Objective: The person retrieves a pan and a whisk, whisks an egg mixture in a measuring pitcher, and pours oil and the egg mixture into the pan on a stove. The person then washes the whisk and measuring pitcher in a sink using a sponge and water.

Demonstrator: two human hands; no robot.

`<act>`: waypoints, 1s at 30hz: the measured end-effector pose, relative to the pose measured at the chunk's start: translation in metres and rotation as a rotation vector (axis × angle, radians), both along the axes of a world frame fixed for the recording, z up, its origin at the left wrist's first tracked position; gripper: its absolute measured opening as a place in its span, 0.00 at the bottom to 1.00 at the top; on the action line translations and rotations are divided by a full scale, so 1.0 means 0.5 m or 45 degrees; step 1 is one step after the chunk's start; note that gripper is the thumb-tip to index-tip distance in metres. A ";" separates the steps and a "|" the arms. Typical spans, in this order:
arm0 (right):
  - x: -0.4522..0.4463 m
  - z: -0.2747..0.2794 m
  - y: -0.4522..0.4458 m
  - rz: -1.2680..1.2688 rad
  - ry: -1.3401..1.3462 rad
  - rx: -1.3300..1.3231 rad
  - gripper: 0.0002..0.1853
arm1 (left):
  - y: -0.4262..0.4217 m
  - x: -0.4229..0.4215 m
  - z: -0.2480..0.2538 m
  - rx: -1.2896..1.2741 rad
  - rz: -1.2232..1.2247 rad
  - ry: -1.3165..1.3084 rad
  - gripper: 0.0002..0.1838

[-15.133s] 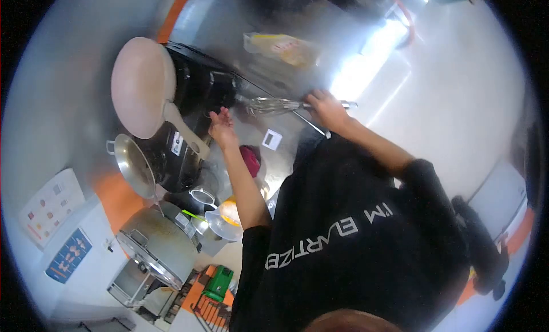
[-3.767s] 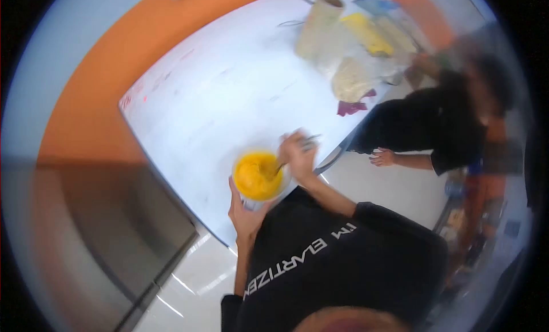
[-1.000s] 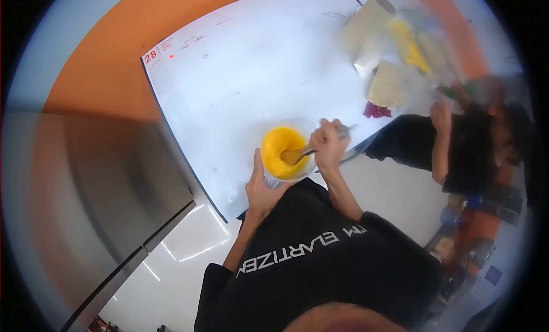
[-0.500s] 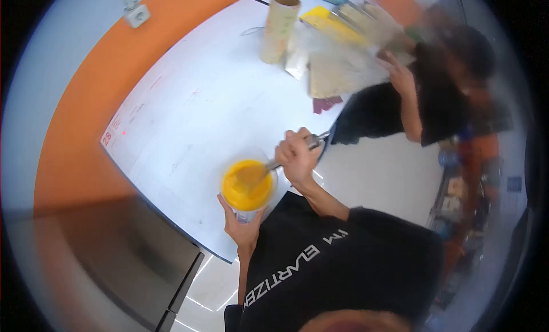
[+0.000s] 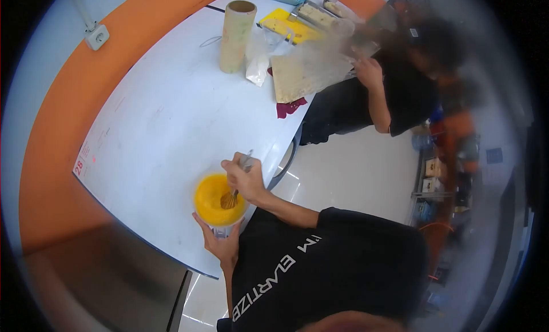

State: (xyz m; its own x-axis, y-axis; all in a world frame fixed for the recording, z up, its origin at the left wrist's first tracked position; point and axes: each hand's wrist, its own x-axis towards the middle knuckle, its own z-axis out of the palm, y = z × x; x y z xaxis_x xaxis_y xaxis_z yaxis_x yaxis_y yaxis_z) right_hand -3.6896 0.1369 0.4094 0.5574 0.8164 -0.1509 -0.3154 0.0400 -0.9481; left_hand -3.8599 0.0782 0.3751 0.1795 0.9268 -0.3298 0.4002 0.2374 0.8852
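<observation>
A round container [image 5: 246, 209] of yellow liquid [image 5: 209, 192] stands near the edge of the white table. My left hand [image 5: 220, 243] is wrapped round its near side, thumb and fingers on either side of the wall. In my right hand [image 5: 245, 177] is a whisk [image 5: 230, 199], gripped by its metal handle. The whisk's wires dip into the yellow liquid at the right part of the container, tilted. My fingers hide part of the handle.
The white table [image 5: 154, 126] carries a roll of plastic film [image 5: 237, 37], a yellow board [image 5: 289, 24], metal trays [image 5: 314, 14] and a dark red cloth [image 5: 291, 107]. A co-worker's hand [image 5: 369, 72] is beside a clear plastic bag and pale slab [image 5: 291, 74]. Shelves [image 5: 429, 177] stand behind.
The whisk has become more upright, and its wires now sit at the container's right side. My right hand is closer over the container. The whole view has shifted.
</observation>
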 end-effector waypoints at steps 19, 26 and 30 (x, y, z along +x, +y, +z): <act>-0.002 -0.021 -0.011 -0.018 0.001 0.028 0.14 | 0.002 0.012 0.005 0.118 0.111 -0.015 0.64; 0.030 0.008 -0.024 -0.012 0.369 0.058 0.14 | -0.012 0.019 0.026 0.060 0.138 0.001 0.63; 0.015 -0.005 -0.015 -0.082 -0.146 -0.057 0.17 | -0.016 0.042 0.045 0.161 0.097 0.148 0.63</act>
